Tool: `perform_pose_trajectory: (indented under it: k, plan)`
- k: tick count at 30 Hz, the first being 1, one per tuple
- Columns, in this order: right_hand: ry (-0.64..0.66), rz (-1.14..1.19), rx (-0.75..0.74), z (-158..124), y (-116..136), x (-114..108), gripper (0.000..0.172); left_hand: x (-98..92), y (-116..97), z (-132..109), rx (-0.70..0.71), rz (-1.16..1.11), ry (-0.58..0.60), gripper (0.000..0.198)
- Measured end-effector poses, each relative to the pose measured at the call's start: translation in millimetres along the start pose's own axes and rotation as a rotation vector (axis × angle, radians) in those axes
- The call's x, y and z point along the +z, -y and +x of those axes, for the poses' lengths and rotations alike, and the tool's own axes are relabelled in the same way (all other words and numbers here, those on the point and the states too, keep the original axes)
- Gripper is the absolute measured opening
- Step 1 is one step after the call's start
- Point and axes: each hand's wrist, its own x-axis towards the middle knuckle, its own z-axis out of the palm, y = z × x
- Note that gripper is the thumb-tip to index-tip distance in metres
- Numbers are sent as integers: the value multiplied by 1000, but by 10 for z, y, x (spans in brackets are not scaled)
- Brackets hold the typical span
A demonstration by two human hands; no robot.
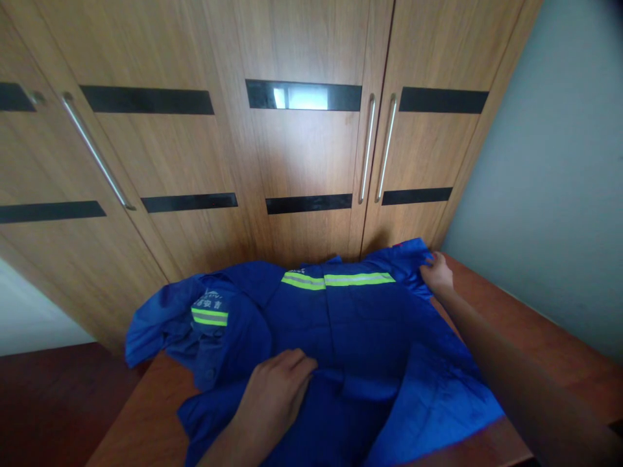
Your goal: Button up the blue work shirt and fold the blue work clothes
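A blue work jacket (335, 331) with yellow-green reflective stripes lies spread on a reddish-brown wooden table (530, 331). My left hand (275, 389) rests near the jacket's middle, fingers curled and pinching a fold of the cloth. My right hand (438, 272) reaches to the far right corner of the jacket and grips the fabric at its edge there. One sleeve with a striped patch hangs toward the table's left edge.
A wooden wardrobe (302, 149) with black inlay strips and long metal handles (367, 149) stands right behind the table. A pale grey wall (559, 181) rises on the right. Dark wooden floor (53, 402) shows at the lower left.
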Motion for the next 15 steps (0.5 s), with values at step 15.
perform_pose_trajectory:
  k: [15]
  plan:
    - [539,212,-806,-1678,679,-86,16,242,52,-19,-84,178,-220,47]
